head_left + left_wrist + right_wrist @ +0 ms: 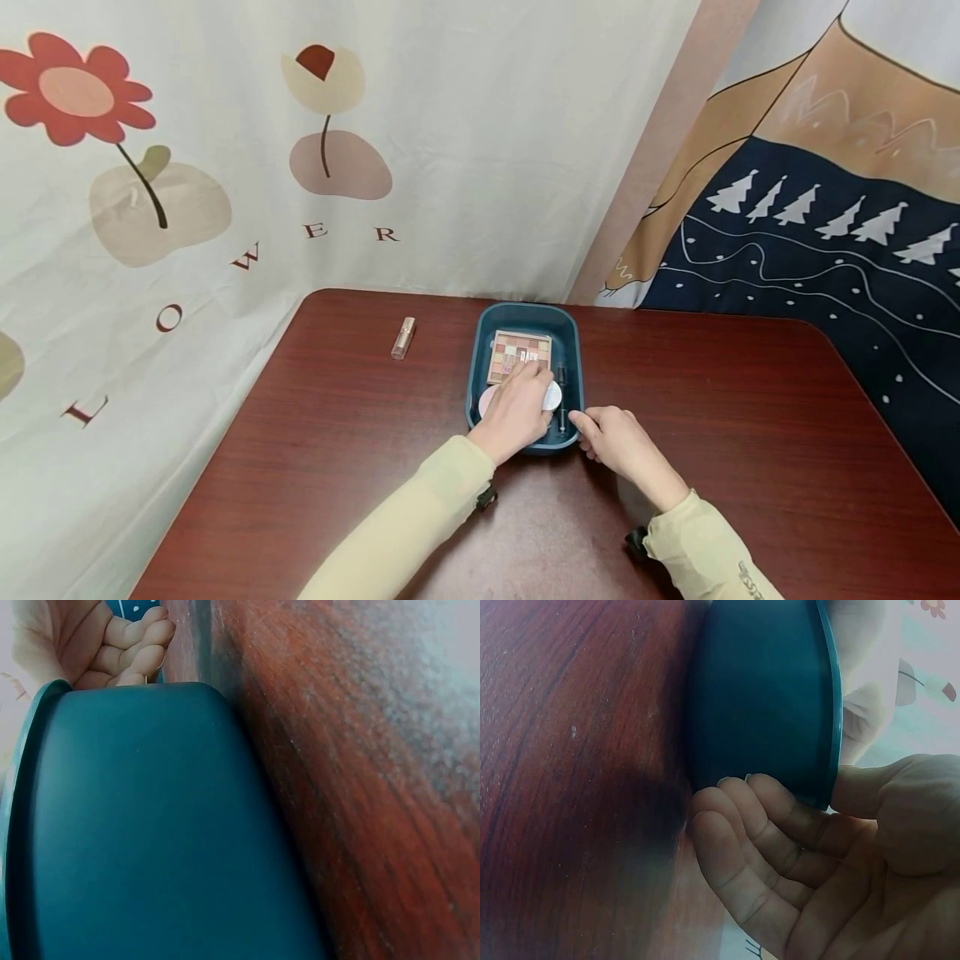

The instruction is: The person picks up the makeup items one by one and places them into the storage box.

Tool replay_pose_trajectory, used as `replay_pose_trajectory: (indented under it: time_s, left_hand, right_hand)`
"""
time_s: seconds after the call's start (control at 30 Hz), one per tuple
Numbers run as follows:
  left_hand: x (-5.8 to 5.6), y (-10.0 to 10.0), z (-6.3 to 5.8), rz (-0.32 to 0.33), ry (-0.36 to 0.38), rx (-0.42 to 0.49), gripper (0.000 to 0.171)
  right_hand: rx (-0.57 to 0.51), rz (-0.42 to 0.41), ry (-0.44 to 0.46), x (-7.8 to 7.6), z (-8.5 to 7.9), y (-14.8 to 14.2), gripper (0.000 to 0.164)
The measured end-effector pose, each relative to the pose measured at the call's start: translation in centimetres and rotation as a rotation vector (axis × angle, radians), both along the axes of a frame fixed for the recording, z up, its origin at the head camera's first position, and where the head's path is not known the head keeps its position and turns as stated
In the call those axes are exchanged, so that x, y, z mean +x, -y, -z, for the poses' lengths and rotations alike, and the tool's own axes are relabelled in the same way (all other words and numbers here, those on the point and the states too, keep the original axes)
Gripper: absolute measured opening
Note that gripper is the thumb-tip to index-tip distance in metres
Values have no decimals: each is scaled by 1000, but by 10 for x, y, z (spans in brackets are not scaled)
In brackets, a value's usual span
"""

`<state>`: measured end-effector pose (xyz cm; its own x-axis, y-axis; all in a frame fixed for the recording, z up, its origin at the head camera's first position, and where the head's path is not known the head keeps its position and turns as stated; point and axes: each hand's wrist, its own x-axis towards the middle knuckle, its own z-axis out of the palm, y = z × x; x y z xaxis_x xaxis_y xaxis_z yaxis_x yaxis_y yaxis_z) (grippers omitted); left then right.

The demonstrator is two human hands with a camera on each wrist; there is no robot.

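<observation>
A dark teal plastic tray (573, 350) stands on the table. My left hand (516, 408) reaches into it over the near rim; its fingertips are hidden, so any grip there is unclear. By those fingers lie a pale pink round item (487, 401) and a white round item (553, 397), both partly covered. An eyeshadow palette (507, 355) lies beyond the fingers. A slim dark tube (562, 377) lies along the tray's right side. With thumb on top and fingers against the outer wall, my right hand (802, 855) pinches the rim at the near right corner.
A lipstick (403, 338) lies on the reddish-brown table (337, 467), left of the tray. Behind the table hang a pale flower-print curtain (480, 167) and a dark blue cloth (787, 267) printed with trees.
</observation>
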<state>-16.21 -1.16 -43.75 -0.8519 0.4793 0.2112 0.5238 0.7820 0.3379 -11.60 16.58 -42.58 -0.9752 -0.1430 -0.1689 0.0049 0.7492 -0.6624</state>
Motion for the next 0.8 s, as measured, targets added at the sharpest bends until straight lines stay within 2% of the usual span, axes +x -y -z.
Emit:
replay_pose_trajectory:
  time_s: [0.5,0.8]
  left_hand:
    - [-2,-1,0,6,13,-2,50]
    - [-3,-2,-1,-8,66,4,56]
  right_hand:
    - [-19,7,10,0,0,1,37]
    - [-8,3,7,0,1,0,37]
